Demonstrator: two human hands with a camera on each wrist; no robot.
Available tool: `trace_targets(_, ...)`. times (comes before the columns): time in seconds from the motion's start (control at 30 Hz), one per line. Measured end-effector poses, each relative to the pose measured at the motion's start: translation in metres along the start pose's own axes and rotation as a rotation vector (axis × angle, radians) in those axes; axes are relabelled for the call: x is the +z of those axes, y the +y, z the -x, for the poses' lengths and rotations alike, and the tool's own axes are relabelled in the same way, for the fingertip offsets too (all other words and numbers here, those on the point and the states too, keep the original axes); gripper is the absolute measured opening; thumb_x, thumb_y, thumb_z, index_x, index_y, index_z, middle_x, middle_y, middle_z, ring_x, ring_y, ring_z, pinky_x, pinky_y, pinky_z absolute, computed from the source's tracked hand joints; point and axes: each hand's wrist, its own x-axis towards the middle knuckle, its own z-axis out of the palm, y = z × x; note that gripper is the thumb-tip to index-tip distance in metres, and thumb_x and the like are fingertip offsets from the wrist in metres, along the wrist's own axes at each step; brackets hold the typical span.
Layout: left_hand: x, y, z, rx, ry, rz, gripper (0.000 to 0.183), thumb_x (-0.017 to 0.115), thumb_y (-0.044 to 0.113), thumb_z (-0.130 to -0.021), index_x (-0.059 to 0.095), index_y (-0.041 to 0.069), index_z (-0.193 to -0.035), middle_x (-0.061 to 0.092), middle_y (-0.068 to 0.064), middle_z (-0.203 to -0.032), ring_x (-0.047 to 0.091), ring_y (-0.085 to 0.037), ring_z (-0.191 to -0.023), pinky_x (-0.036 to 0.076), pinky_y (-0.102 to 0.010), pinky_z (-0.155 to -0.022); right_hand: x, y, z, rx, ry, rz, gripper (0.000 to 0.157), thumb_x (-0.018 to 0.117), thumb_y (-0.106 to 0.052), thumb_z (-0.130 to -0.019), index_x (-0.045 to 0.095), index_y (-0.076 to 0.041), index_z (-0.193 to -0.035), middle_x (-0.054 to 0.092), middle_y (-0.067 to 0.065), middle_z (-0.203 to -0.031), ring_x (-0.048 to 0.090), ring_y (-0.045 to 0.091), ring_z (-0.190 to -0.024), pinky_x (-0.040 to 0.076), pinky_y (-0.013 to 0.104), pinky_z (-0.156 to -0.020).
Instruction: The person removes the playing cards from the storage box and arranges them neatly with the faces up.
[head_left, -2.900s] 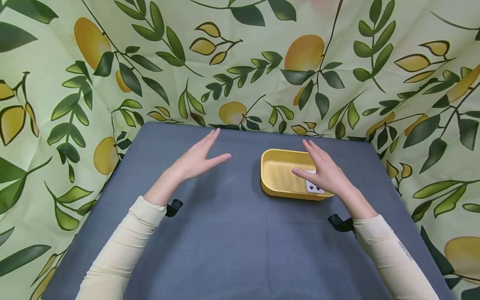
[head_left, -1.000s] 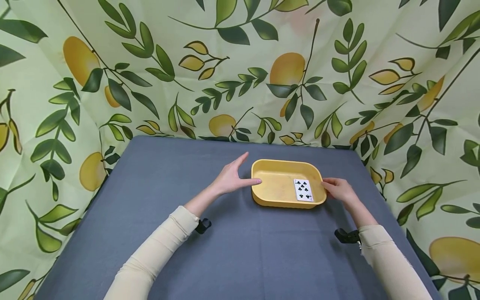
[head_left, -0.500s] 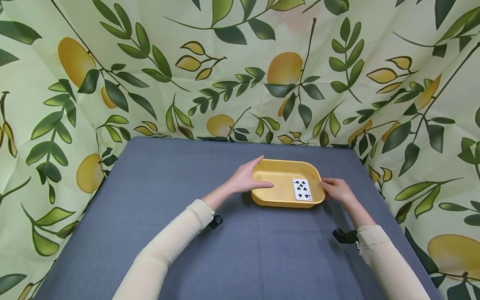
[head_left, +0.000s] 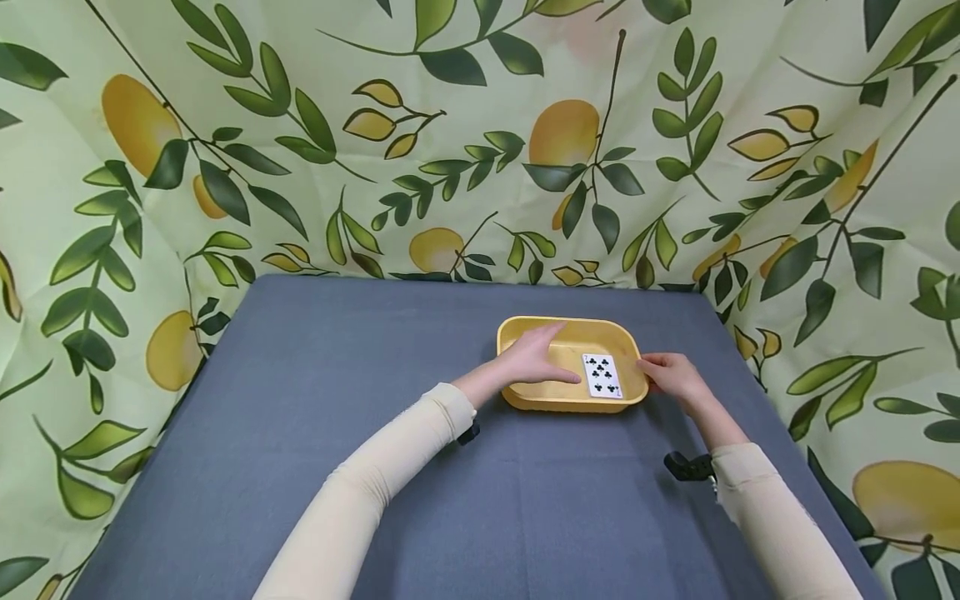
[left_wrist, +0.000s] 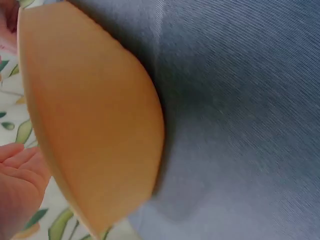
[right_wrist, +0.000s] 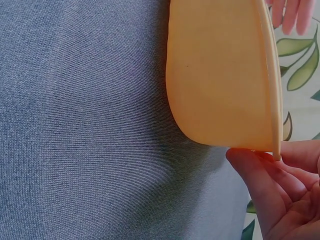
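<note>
A yellow oval-cornered tray [head_left: 562, 406] sits on the cloth-covered table, right of centre. Inside it, toward the right end, lies a white playing card [head_left: 602, 376] with black clubs, face up. My left hand [head_left: 532, 358] is over the left half of the tray, its thumb and fingers spread and holding nothing; the thumb tip comes close to the card's left edge. At the tray's right end my right hand [head_left: 673, 375] pinches the rim. In the right wrist view the thumb and fingers [right_wrist: 255, 175] meet at the rim from both sides.
Blue-grey cloth [head_left: 360, 367] covers the table around the tray. Behind and at both sides hangs a curtain [head_left: 465, 108] printed with leaves and yellow fruit. A black strap [head_left: 688, 467] is on the right wrist.
My left hand has moved right, from beside the tray to over its inside. The right hand came down to the right rim and has held there. The card stays in the tray.
</note>
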Motion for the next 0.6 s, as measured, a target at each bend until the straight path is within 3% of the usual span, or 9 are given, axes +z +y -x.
trace_targets(0.27, 0.034, 0.014, -0.029, 0.050, -0.092, -0.132, 0.095, 0.079, 0.044, -0.078, 0.035, -0.003, -0.148, 0.042, -0.015, -0.149, 0.039, -0.025, -0.137, 0.029, -0.025, -0.112, 0.000, -0.001, -0.001, -0.002, 0.008, -0.016, 0.047, 0.047, -0.020, -0.103, 0.048, 0.017, -0.133, 0.060, 0.029, -0.121, 0.063, 0.014, -0.088, 0.057, 0.029, -0.075)
trace_targets(0.6, 0.053, 0.025, -0.049, -0.014, -0.172, -0.267, 0.088, 0.079, 0.043, -0.080, 0.038, 0.003, -0.147, 0.047, -0.009, -0.146, 0.046, -0.020, -0.132, 0.040, -0.027, -0.104, 0.000, -0.001, -0.002, -0.004, 0.015, -0.039, 0.044, 0.048, -0.017, -0.102, 0.050, 0.016, -0.131, 0.062, 0.028, -0.118, 0.064, 0.011, -0.083, 0.057, 0.028, -0.073)
